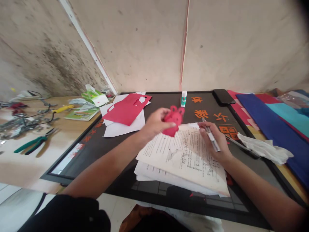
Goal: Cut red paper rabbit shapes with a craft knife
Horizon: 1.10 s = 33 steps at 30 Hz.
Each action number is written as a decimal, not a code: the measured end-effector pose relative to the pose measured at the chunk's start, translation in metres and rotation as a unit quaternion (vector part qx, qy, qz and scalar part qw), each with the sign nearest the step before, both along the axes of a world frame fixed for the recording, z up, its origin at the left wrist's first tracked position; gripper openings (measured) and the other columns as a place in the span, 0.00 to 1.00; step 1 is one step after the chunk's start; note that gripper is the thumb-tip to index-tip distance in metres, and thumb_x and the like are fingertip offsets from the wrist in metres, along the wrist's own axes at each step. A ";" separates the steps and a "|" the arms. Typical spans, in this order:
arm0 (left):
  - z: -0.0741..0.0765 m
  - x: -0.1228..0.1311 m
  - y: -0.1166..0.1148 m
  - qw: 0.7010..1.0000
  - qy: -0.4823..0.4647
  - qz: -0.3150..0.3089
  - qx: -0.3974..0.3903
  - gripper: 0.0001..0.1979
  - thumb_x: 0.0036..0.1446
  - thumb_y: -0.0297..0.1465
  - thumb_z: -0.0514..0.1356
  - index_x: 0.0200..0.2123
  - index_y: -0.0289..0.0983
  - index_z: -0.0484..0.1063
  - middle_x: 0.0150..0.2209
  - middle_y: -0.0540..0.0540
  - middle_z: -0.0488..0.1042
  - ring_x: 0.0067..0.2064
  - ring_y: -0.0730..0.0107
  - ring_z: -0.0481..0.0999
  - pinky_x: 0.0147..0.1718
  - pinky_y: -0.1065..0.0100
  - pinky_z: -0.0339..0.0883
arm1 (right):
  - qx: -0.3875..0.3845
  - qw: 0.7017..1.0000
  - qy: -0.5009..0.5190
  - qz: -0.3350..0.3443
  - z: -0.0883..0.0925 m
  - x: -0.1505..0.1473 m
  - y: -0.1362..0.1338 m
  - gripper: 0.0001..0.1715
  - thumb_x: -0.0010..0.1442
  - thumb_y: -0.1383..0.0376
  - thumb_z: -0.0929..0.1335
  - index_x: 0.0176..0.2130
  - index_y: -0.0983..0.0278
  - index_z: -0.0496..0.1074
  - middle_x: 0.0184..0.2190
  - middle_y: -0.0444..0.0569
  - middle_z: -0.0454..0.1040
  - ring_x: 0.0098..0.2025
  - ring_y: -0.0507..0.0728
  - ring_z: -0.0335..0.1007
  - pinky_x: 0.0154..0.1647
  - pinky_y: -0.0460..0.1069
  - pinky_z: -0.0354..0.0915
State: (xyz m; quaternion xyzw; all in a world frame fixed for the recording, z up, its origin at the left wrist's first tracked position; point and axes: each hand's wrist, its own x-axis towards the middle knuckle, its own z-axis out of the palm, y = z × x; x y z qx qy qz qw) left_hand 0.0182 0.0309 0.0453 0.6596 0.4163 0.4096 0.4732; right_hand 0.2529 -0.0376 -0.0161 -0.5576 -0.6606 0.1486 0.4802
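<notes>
My left hand [156, 124] is raised above a stack of printed papers [185, 158] and its fingers are closed around a small red paper cut-out [173, 120] with rounded ears at the top. My right hand [213, 141] rests on the right side of the papers and grips a silver pen-like tool [211, 138], its tip pointing toward the cut-out. The papers lie on a black board [111, 151] that covers the table in front of me.
Red sheets on white paper [126, 111] lie at the back left. A glue stick [183, 98], orange cut characters [201, 113] and a black phone [223, 96] sit near the wall. Blue and red sheets [272, 125] and crumpled white tissue [265, 149] are right; green pliers [33, 144] left.
</notes>
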 end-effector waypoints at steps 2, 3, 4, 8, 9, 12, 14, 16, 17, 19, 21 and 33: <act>0.022 -0.021 0.007 0.996 -0.079 0.040 0.011 0.28 0.46 0.31 0.69 0.50 0.36 0.64 0.43 0.45 0.76 0.43 0.66 0.78 0.44 0.62 0.72 | -0.041 0.983 -0.047 0.174 0.010 -0.003 -0.010 0.13 0.63 0.57 0.68 0.43 0.60 0.74 0.34 0.50 0.80 0.38 0.60 0.76 0.45 0.57 0.70; 0.031 -0.028 0.008 0.993 -0.109 0.052 0.011 0.29 0.46 0.31 0.69 0.50 0.37 0.63 0.43 0.46 0.76 0.43 0.66 0.78 0.44 0.62 0.72 | -0.092 0.946 -0.036 0.309 0.015 -0.004 -0.015 0.11 0.64 0.58 0.67 0.42 0.60 0.74 0.36 0.49 0.81 0.39 0.59 0.77 0.45 0.55 0.70; 0.037 -0.033 0.008 0.989 -0.133 0.058 0.008 0.28 0.45 0.31 0.69 0.50 0.37 0.64 0.42 0.47 0.76 0.42 0.67 0.78 0.44 0.63 0.73 | -0.140 0.911 0.011 0.387 0.019 -0.004 -0.018 0.10 0.66 0.58 0.65 0.41 0.59 0.74 0.35 0.47 0.81 0.37 0.57 0.78 0.43 0.53 0.71; 0.030 -0.022 -0.009 0.984 -0.166 0.016 -0.057 0.19 0.49 0.34 0.69 0.43 0.34 0.71 0.40 0.44 0.78 0.39 0.65 0.79 0.42 0.60 0.74 | -0.038 0.952 0.243 0.182 0.020 0.004 -0.016 0.09 0.67 0.57 0.64 0.39 0.57 0.71 0.37 0.46 0.82 0.43 0.58 0.78 0.50 0.55 0.68; 0.022 -0.014 -0.016 0.983 -0.164 -0.003 -0.078 0.17 0.49 0.35 0.69 0.41 0.33 0.73 0.39 0.43 0.79 0.39 0.64 0.79 0.42 0.59 0.74 | -0.022 0.958 0.262 0.118 0.017 0.007 -0.012 0.08 0.65 0.57 0.67 0.38 0.58 0.70 0.40 0.47 0.81 0.46 0.58 0.77 0.52 0.55 0.67; -0.007 0.013 -0.034 0.979 -0.151 -0.055 -0.128 0.15 0.50 0.35 0.69 0.38 0.31 0.76 0.38 0.41 0.80 0.37 0.63 0.80 0.41 0.57 0.75 | -0.057 0.952 0.288 0.081 0.007 0.009 -0.004 0.10 0.61 0.57 0.71 0.39 0.58 0.68 0.40 0.48 0.80 0.47 0.60 0.75 0.50 0.55 0.67; -0.023 0.028 -0.040 0.975 -0.146 -0.079 -0.147 0.14 0.50 0.34 0.69 0.37 0.31 0.77 0.37 0.41 0.80 0.37 0.63 0.80 0.42 0.57 0.74 | -0.084 0.948 0.286 0.108 0.002 0.005 -0.004 0.12 0.59 0.57 0.72 0.40 0.58 0.68 0.38 0.47 0.78 0.43 0.58 0.75 0.45 0.53 0.68; -0.034 0.036 -0.041 0.972 -0.148 -0.093 -0.159 0.13 0.50 0.34 0.69 0.37 0.32 0.77 0.37 0.41 0.81 0.38 0.64 0.80 0.44 0.59 0.74 | -0.112 0.944 0.281 0.132 -0.003 0.000 -0.007 0.14 0.57 0.59 0.73 0.40 0.58 0.68 0.35 0.44 0.74 0.37 0.56 0.72 0.39 0.50 0.68; -0.038 0.039 -0.041 0.970 -0.151 -0.097 -0.164 0.13 0.49 0.33 0.70 0.37 0.32 0.78 0.37 0.42 0.81 0.38 0.64 0.80 0.44 0.59 0.73 | -0.124 0.940 0.286 0.140 -0.005 -0.002 -0.009 0.15 0.56 0.60 0.74 0.40 0.58 0.68 0.34 0.43 0.72 0.35 0.54 0.70 0.37 0.49 0.67; -0.043 0.040 -0.039 0.966 -0.156 -0.105 -0.176 0.16 0.47 0.32 0.71 0.39 0.33 0.78 0.38 0.42 0.81 0.39 0.64 0.80 0.44 0.61 0.73 | -0.143 0.930 0.303 0.148 -0.008 -0.005 -0.011 0.17 0.53 0.61 0.76 0.39 0.57 0.68 0.32 0.41 0.69 0.33 0.53 0.67 0.34 0.47 0.65; -0.047 0.037 -0.037 0.962 -0.159 -0.112 -0.192 0.18 0.45 0.32 0.72 0.40 0.33 0.78 0.38 0.42 0.81 0.39 0.63 0.80 0.42 0.62 0.74 | -0.149 0.926 0.317 0.141 -0.011 -0.005 -0.011 0.18 0.52 0.63 0.77 0.38 0.57 0.68 0.31 0.40 0.68 0.32 0.51 0.65 0.33 0.45 0.63; -0.060 0.028 -0.034 0.941 -0.195 -0.101 -0.257 0.18 0.48 0.42 0.70 0.30 0.32 0.75 0.29 0.44 0.76 0.30 0.67 0.77 0.32 0.63 0.76 | -0.178 0.918 0.339 0.103 -0.013 -0.006 -0.007 0.17 0.51 0.64 0.78 0.36 0.58 0.69 0.29 0.39 0.66 0.31 0.49 0.61 0.31 0.43 0.60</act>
